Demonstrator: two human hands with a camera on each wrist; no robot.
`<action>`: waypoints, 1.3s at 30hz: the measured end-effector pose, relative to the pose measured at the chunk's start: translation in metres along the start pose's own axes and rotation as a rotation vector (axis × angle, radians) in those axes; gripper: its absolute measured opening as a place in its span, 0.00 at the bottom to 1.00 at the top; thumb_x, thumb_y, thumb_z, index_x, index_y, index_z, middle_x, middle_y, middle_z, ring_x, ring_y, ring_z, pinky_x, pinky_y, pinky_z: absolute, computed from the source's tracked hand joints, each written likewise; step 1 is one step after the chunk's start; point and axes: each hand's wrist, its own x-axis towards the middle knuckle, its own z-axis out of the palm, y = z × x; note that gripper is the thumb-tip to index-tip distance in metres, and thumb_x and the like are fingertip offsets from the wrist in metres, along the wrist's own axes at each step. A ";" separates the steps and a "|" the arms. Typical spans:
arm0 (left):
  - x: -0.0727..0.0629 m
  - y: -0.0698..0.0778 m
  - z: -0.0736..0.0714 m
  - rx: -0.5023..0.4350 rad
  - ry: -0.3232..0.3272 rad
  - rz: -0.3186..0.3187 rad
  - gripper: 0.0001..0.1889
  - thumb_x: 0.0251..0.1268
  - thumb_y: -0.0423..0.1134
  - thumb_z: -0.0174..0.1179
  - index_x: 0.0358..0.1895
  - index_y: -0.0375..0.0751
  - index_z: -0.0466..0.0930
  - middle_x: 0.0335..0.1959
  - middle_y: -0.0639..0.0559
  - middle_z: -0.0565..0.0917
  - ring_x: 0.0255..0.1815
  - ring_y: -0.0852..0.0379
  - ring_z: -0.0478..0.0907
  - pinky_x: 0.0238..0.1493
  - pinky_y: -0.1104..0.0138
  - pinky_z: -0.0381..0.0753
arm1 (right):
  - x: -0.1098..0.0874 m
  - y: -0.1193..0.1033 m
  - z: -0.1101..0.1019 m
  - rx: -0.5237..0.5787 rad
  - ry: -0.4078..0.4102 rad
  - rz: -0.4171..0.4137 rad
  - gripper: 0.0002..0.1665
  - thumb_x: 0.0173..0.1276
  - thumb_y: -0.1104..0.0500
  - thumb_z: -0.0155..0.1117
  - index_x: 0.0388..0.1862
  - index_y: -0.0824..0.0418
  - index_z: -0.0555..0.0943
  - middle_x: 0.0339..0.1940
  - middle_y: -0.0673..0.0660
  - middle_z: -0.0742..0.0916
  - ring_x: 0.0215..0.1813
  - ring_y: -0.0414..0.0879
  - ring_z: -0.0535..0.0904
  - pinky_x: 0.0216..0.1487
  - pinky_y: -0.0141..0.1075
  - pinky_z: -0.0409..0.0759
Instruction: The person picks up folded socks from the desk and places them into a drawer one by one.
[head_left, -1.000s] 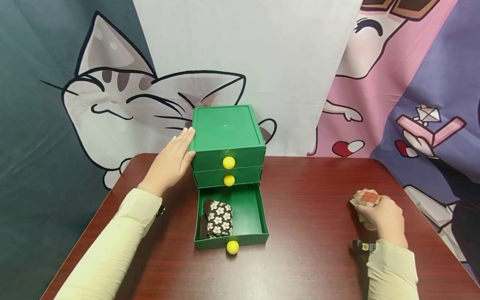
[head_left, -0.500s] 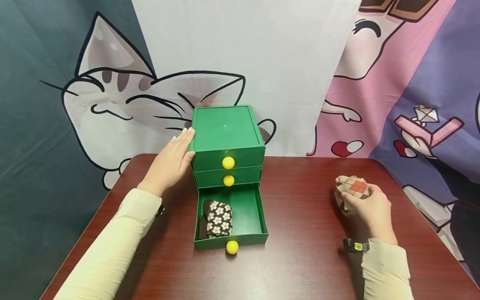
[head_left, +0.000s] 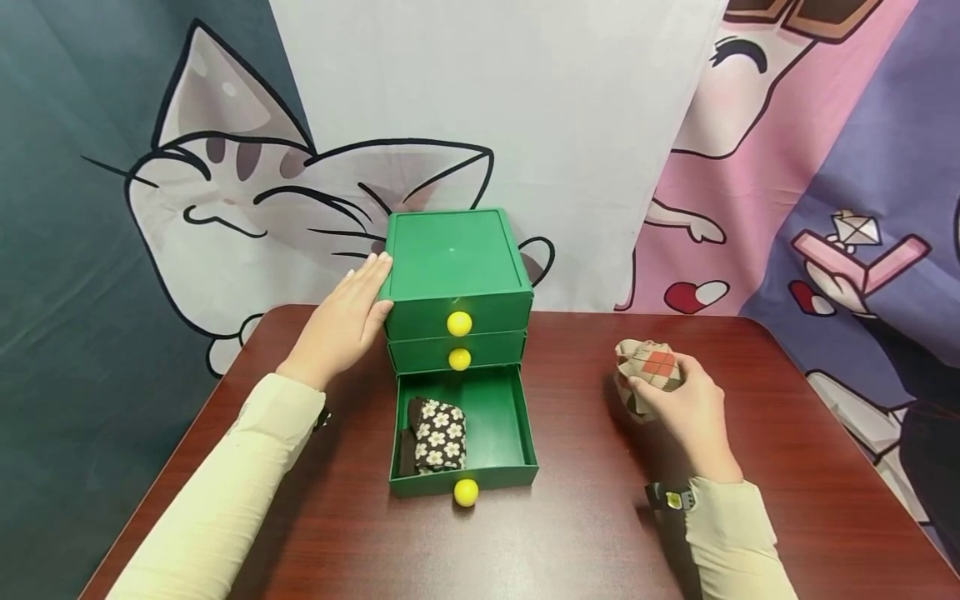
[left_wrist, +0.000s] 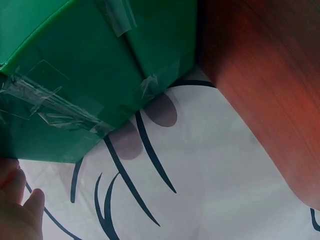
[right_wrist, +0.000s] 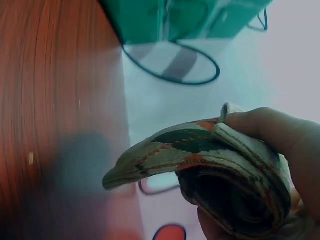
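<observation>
A green drawer box (head_left: 456, 254) with yellow round knobs stands on the table. Its bottom drawer (head_left: 495, 425) is pulled out. On the drawer's left side lies a folded dark sock (head_left: 440, 435) with white flowers. My left hand (head_left: 341, 325) rests with straight fingers against the box's upper left side; in the left wrist view only its fingertips (left_wrist: 34, 205) show, beside the taped green wall. My right hand (head_left: 693, 412) grips a rolled beige argyle sock (head_left: 643, 371) above the table, right of the box. The right wrist view shows the sock's open roll (right_wrist: 235, 195) between thumb and fingers.
The reddish-brown table (head_left: 585, 533) reaches back to a cloth backdrop (head_left: 577, 150) with cartoon figures, just behind the box. Two upper drawers (head_left: 491, 352) are closed. The open drawer juts toward the front of the table.
My right hand has moved left across the table with the argyle sock, nearing the drawer box. My left hand and the open drawer have stayed put.
</observation>
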 end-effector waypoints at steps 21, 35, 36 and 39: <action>0.002 0.000 0.001 0.011 -0.012 0.003 0.30 0.82 0.43 0.48 0.78 0.30 0.57 0.78 0.37 0.62 0.81 0.42 0.54 0.81 0.50 0.50 | -0.039 -0.080 0.023 0.129 -0.056 -0.070 0.34 0.60 0.52 0.78 0.63 0.60 0.78 0.44 0.61 0.89 0.41 0.53 0.84 0.40 0.44 0.83; 0.000 -0.001 0.001 0.013 -0.013 0.003 0.30 0.82 0.43 0.48 0.78 0.30 0.57 0.78 0.37 0.61 0.81 0.43 0.54 0.81 0.51 0.49 | -0.057 -0.118 0.045 0.207 -0.095 -0.158 0.33 0.57 0.54 0.81 0.61 0.58 0.81 0.40 0.55 0.90 0.37 0.47 0.85 0.36 0.38 0.84; 0.000 -0.001 0.001 0.014 -0.012 0.004 0.30 0.82 0.43 0.48 0.78 0.30 0.57 0.78 0.37 0.61 0.81 0.43 0.54 0.81 0.51 0.49 | -0.059 -0.120 0.047 0.211 -0.102 -0.165 0.33 0.57 0.54 0.81 0.61 0.58 0.81 0.40 0.55 0.90 0.37 0.47 0.85 0.36 0.38 0.84; 0.000 -0.001 0.000 0.016 -0.007 0.005 0.30 0.82 0.43 0.48 0.78 0.30 0.57 0.78 0.37 0.61 0.81 0.44 0.53 0.81 0.51 0.50 | -0.062 -0.126 0.054 0.208 -0.120 -0.192 0.34 0.56 0.54 0.81 0.61 0.59 0.81 0.39 0.55 0.90 0.36 0.47 0.85 0.35 0.38 0.84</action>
